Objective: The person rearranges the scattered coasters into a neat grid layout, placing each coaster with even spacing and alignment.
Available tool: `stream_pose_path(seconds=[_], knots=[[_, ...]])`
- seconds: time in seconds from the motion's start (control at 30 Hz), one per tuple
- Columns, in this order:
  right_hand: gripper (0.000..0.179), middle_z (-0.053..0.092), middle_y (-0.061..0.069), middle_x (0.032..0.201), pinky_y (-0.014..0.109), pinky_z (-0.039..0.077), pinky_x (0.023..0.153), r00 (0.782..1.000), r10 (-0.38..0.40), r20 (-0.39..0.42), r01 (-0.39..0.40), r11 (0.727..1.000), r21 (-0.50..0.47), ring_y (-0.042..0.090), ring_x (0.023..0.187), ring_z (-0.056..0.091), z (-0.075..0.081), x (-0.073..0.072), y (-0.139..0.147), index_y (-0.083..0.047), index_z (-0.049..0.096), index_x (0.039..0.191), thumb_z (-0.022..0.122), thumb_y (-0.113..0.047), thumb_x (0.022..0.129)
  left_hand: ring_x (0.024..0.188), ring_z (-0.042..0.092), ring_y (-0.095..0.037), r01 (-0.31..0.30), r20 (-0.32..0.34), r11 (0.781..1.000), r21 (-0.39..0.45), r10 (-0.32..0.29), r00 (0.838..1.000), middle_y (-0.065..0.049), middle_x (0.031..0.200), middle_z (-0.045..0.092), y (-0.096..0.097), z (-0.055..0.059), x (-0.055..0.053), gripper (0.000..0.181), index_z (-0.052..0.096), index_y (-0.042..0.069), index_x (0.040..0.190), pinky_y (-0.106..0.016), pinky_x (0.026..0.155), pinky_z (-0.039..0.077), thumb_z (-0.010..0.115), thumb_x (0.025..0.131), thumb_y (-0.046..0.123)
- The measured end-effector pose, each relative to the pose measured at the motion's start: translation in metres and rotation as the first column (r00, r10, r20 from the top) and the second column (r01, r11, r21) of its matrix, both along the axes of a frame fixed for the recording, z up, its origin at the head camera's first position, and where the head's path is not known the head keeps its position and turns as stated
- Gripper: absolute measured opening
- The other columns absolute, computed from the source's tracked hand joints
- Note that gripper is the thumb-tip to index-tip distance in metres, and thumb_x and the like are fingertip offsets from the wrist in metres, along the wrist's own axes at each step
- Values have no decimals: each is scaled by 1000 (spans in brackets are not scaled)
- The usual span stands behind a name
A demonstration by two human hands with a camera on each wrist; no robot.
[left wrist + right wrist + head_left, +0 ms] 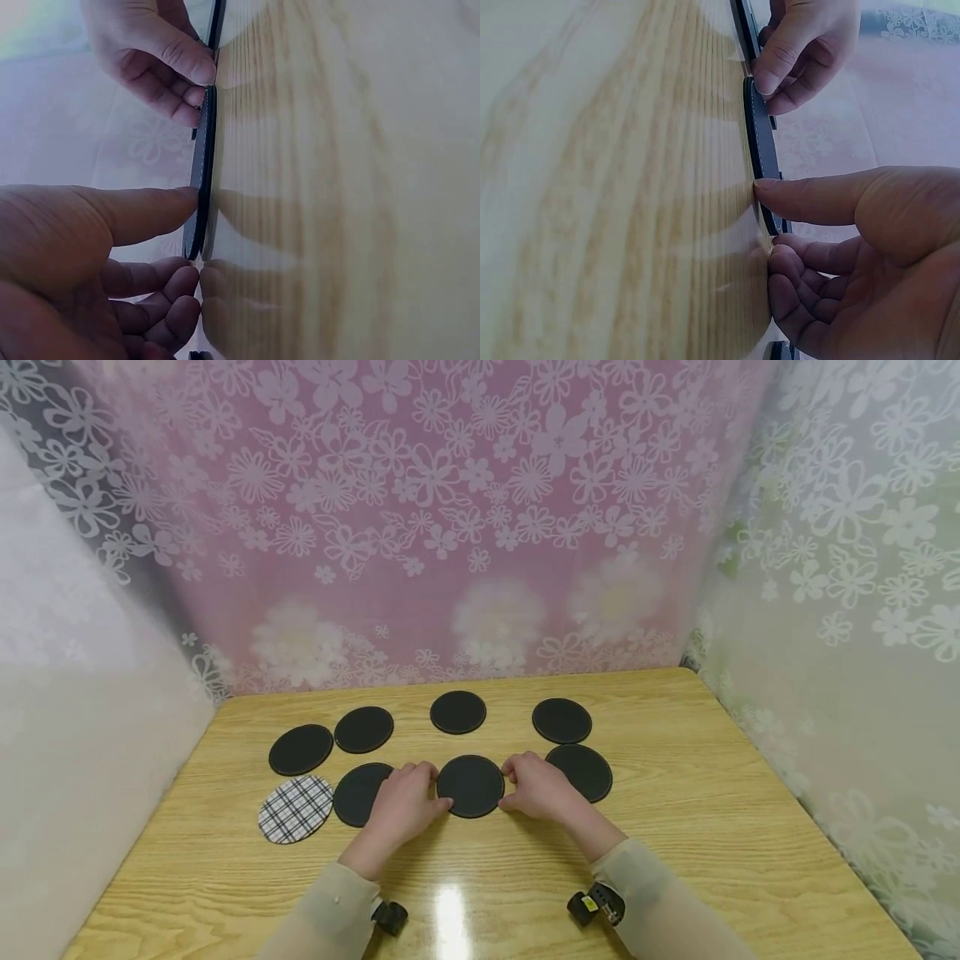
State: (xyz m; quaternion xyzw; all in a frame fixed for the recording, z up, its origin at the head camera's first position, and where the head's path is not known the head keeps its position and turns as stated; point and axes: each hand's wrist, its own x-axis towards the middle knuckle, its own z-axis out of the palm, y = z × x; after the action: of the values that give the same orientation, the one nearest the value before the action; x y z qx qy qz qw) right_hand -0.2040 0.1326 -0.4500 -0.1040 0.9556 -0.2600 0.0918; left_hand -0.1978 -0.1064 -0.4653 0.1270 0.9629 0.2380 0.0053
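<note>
A round black coaster point(470, 787) with a stitched rim lies on the table between both hands. My left hand point(405, 797) holds its left edge, with the thumb at the near rim and the fingers curled by the side. On the opposite edge, my right hand point(538, 787) grips with thumb and fingertips. The left wrist view shows the coaster point(202, 165) edge-on, low over the tabletop, and the left thumb point(161, 210) against its rim. In the right wrist view, the right thumb point(810, 199) touches the coaster's side.
Beside the left hand is another black coaster point(356, 797), partly covered by it. A black-and-white plaid coaster point(296, 809) lies farther left. One black coaster point(588, 774) sits beyond the right hand. Several more, including one point(457, 712), form a back row. Floral curtains point(480, 527) enclose the wooden table point(712, 827).
</note>
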Motion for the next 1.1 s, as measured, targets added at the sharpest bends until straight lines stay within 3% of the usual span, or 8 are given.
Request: stream_pose_path(seconds=[0.33, 0.57, 0.87, 1.1], knots=[[38, 55, 5, 98, 41, 44, 82, 1000, -30, 6, 30, 1000, -3, 22, 91, 53, -2, -2, -1, -3, 70, 113, 96, -14, 87, 110, 65, -40, -3, -21, 998, -66, 2, 1000, -15, 112, 70, 1, 0, 3, 44, 75, 2, 124, -59, 95, 54, 91, 95, 32], [38, 57, 5, 99, 42, 46, 82, 999, -46, 13, 46, 999, -28, 22, 90, 53, -1, 0, -1, -3, 72, 114, 96, -13, 86, 106, 64, -38, -6, -15, 1000, -30, 5, 1000, -14, 108, 69, 0, 2, 2, 44, 74, 0, 120, -58, 94, 54, 93, 94, 29], [36, 69, 3, 108, 47, 55, 93, 993, -101, 54, 108, 983, -147, 21, 94, 63, 2, 3, 1, -4, 72, 122, 89, -13, 92, 78, 60, -22, -24, 5, 999, 34, 24, 1000, -1, 91, 64, 1, 2, 1, 40, 69, 3, 113, -46, 78, 53, 94, 92, 26], [28, 72, 1, 102, 48, 56, 93, 989, -144, -42, 136, 979, -150, 22, 96, 68, -4, 2, 0, -5, 71, 120, 86, -12, 97, 77, 62, -18, -29, 6, 997, 68, 29, 1000, 0, 90, 67, 6, 1, 1, 53, 68, -1, 131, -43, 75, 55, 94, 92, 24]])
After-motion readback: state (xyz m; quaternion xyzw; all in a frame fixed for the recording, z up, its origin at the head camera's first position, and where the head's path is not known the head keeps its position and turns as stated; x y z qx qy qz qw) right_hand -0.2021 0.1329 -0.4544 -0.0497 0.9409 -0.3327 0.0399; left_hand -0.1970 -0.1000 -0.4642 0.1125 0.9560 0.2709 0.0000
